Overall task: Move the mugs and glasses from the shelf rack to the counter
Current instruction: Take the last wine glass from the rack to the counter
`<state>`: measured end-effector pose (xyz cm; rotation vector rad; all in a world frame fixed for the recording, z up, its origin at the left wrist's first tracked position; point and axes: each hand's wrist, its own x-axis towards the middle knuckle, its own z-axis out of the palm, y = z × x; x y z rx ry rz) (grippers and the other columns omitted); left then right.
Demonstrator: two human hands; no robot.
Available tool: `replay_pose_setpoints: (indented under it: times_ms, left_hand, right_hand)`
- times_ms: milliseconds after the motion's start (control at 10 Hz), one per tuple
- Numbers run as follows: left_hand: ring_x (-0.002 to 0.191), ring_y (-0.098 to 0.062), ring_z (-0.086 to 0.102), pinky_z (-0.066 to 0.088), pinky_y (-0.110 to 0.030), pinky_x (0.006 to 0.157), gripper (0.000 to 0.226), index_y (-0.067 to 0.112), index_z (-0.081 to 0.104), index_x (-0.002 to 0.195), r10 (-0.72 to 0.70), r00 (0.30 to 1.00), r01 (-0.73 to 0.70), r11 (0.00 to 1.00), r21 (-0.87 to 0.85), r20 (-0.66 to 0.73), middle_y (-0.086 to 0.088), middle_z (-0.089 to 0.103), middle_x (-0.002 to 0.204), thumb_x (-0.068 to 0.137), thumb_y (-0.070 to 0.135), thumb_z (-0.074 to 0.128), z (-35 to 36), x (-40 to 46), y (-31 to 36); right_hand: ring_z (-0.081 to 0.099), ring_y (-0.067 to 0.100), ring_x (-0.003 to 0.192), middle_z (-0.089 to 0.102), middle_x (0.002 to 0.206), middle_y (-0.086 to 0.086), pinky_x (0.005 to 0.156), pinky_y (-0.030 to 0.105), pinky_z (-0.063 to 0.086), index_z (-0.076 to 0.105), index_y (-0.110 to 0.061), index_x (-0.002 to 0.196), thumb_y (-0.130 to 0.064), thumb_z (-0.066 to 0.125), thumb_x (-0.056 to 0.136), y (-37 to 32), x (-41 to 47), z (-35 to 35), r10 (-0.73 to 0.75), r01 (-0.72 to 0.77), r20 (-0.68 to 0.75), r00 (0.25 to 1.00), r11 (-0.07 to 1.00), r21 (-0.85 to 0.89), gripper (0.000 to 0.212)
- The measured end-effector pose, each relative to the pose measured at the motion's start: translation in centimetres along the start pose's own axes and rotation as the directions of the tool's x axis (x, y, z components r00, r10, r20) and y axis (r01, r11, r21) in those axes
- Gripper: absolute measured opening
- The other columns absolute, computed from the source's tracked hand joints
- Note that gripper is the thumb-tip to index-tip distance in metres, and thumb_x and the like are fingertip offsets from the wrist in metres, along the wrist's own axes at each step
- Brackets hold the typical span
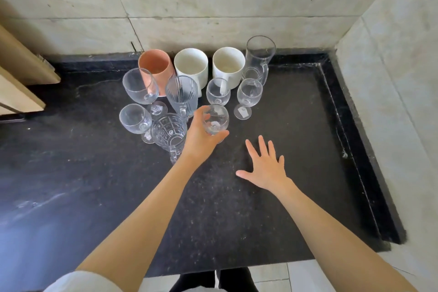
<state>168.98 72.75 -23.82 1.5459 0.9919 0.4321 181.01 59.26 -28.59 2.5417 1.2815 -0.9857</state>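
— What is held by the left hand point(201, 136)?
— A stemmed wine glass point(215, 119) is gripped around its bowl, over the black counter point(296, 149), just right of the cut-glass mug point(168, 133).
— And the right hand point(265, 168)?
— Spread wide and empty, beside it.

One head-worn camera looks steeply down at the black counter point(284, 197), close above it.

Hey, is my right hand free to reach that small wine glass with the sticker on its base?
Probably yes. The right hand is open and empty, spread over bare black counter, and the stickered wine glass stands at the cluster's right front edge with nothing in between. The left hand holds another glass off to the side.
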Motion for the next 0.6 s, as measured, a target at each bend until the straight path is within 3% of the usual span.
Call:
replay_pose_setpoints:
  times_ms: [100,200,300,400,500,600]
  left_hand:
    - [0.123,-0.014,0.043,0.041,-0.016,0.08,0.061,0.026,0.037,0.125,-0.032,0.999,0.032,0.999,0.017,-0.001,0.01,0.042,0.12,0.077,0.013,0.071,0.6,0.0,-0.7]
    - [0.125,-0.017,0.044,0.043,-0.029,0.093,0.062,0.027,0.037,0.126,-0.064,0.998,0.064,0.998,0.018,-0.013,0.009,0.042,0.122,0.076,0.012,0.072,0.8,0.3,-1.2]
    - [0.125,-0.018,0.044,0.043,-0.029,0.097,0.062,0.028,0.036,0.124,-0.055,0.998,0.055,0.998,-0.009,-0.021,0.009,0.042,0.122,0.077,0.01,0.072,1.0,0.5,-1.4]
    - [0.119,-0.014,0.047,0.042,-0.004,0.079,0.064,0.023,0.034,0.128,-0.051,0.998,0.05,0.998,-0.028,-0.037,0.01,0.043,0.12,0.077,0.011,0.071,1.5,0.4,-1.6]
    - [0.109,-0.007,0.049,0.04,0.002,0.072,0.069,0.021,0.031,0.134,-0.073,0.996,0.07,0.996,-0.053,-0.054,0.014,0.044,0.116,0.078,0.015,0.071,1.9,0.2,-1.9]
    - [0.103,0.007,0.048,0.041,0.0,0.076,0.069,0.02,0.031,0.136,-0.069,0.996,0.067,0.997,-0.037,-0.057,0.011,0.042,0.123,0.079,0.014,0.07,2.1,-0.1,-2.1]
  right_hand:
    - [-0.019,0.033,0.142,-0.026,0.155,0.004,0.109,0.065,0.008,-0.012,-0.036,0.145,-0.062,0.057,0.075,0.8,0.7,0.5,-0.008,0.009,0.02,1.0,1.0,-0.021,0.101]
    - [-0.022,0.033,0.142,-0.027,0.155,0.005,0.108,0.067,0.006,-0.012,-0.036,0.144,-0.062,0.06,0.073,1.5,1.1,0.9,-0.008,0.011,0.044,0.999,0.999,-0.052,0.105]
    - [-0.023,0.034,0.141,-0.027,0.154,0.006,0.107,0.068,0.004,-0.013,-0.036,0.144,-0.064,0.06,0.072,1.8,1.4,1.3,-0.011,0.014,0.041,0.999,0.997,-0.073,0.106]
    - [-0.023,0.035,0.141,-0.028,0.154,0.006,0.107,0.068,0.003,-0.014,-0.036,0.144,-0.066,0.06,0.071,1.7,1.7,1.5,-0.001,0.005,0.051,0.999,0.997,-0.082,0.108]
    - [-0.024,0.035,0.14,-0.03,0.153,0.006,0.107,0.068,0.002,-0.016,-0.036,0.143,-0.067,0.06,0.07,1.7,2.0,1.7,0.011,-0.007,0.054,0.999,0.997,-0.079,0.109]
    - [-0.026,0.035,0.139,-0.032,0.152,0.006,0.107,0.068,0.001,-0.02,-0.036,0.142,-0.067,0.059,0.07,1.6,2.2,1.7,0.026,-0.019,0.074,0.997,0.996,-0.088,0.111]
